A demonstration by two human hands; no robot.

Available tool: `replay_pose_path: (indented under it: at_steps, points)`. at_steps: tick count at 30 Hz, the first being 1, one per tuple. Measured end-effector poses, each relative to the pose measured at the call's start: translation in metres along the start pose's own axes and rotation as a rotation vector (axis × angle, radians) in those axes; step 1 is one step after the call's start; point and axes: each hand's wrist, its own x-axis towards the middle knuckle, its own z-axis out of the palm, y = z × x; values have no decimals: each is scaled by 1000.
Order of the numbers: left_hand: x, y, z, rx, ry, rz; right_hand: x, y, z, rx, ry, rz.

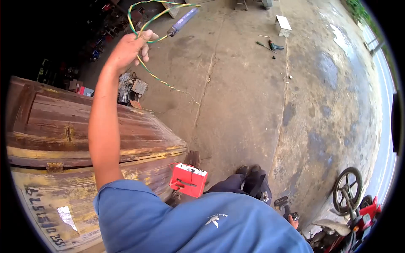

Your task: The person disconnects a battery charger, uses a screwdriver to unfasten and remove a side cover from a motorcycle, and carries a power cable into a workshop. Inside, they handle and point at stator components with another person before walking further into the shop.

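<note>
My left hand (134,49) is raised at the upper left, its fingers closed on a twisted green-and-yellow wire (159,79). The wire loops above the hand, and one end trails down over the floor. A purple-blue cylindrical piece (184,22) sticks out on the wire just right of my fingers. Low at the right, my right hand (292,221) is partly hidden by my body. It grips a dark tool (285,205) whose kind is not clear. A red box with a white top (188,180) stands beside my legs.
A worn wooden chest (67,147) fills the left side. Farther out on the concrete floor (236,101) are a white stool (283,26), a dark green power tool (276,45) and a screwdriver (265,46). A red motorcycle (366,217) and a spoked wheel (347,190) are at the lower right.
</note>
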Motion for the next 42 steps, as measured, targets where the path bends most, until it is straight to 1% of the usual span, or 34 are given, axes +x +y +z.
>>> replay_pose_path:
  at_steps: [1,2,4,5,6,7,8,9,10,12,13,14,15,16,18,20,21,22,24,25,26,28,29,30,31,32,33,34,36,37,39,40,42]
  points:
    - [5,9,-30,-7,34,19,11,-49,14,-53,-48,4]
    - [9,16,-60,-12,70,30,40,-77,33,-106,-58,-45]
    - [22,31,-115,62,173,6,62,-183,71,-443,-42,-81]
    - [28,36,-135,113,239,-24,125,-177,94,-520,-104,-88]
    - [40,37,-155,87,280,-53,139,-238,119,-808,-69,-71]
    - [46,33,-174,122,329,-100,176,-264,134,-818,-90,-140]
    - [57,39,-190,167,382,-116,177,-326,173,-791,-112,-213]
    - [66,42,-196,172,439,-138,177,-386,192,-601,-270,-158]
    - [71,44,-206,176,462,-159,156,-471,218,-747,-255,-86]
    - [82,40,-231,122,634,-220,188,-567,262,-803,-291,-434]
    - [88,34,-244,89,729,-233,186,-629,282,-832,-329,-414]
    - [91,33,-251,130,807,-251,162,-699,304,-863,-367,-394]
    - [96,25,-260,154,878,-267,195,-735,331,-831,-434,-431]
    - [102,16,-269,180,949,-278,209,-781,358,-841,-397,-509]
    - [114,-10,-281,185,1006,-361,187,-890,405,-911,-292,-700]
    - [133,-44,-284,135,1064,-453,210,-969,464,-810,-317,-716]
    - [146,-66,-282,126,1099,-457,250,-997,498,-722,-348,-717]
    - [159,-90,-277,108,1136,-471,216,-1042,520,-716,-354,-698]
    - [187,-134,-268,79,1150,-610,200,-1101,569,-620,-321,-934]
    - [205,-157,-264,134,1178,-676,201,-1133,588,-671,-359,-797]
    - [224,-181,-259,190,1202,-741,184,-1165,608,-721,-338,-720]
    - [248,-236,-255,170,1165,-880,202,-1216,658,-788,-234,-760]
    - [258,-261,-252,251,1140,-950,173,-1246,675,-751,-371,-595]
    - [270,-289,-252,334,1120,-1007,163,-1263,701,-753,-382,-602]
    - [279,-323,-250,335,1135,-1008,171,-1279,727,-819,-372,-677]
    - [286,-357,-245,206,1168,-990,172,-1305,753,-889,-357,-757]
    - [296,-378,-242,74,1194,-973,138,-1322,781,-867,-355,-718]
    - [314,-386,-244,67,1200,-979,123,-1343,807,-941,-464,-756]
    - [359,-403,-253,-132,1238,-922,-14,-1390,854,-1107,-511,-850]
    - [378,-412,-261,-138,1240,-934,20,-1394,892,-1049,-675,-884]
    - [416,-426,-275,-329,1120,-1206,10,-1426,969,-1229,-589,-839]
    - [432,-443,-273,-337,1143,-1220,26,-1432,997,-1224,-462,-949]
    - [442,-485,-264,-361,1010,-1276,12,-1471,1071,-1546,-477,-834]
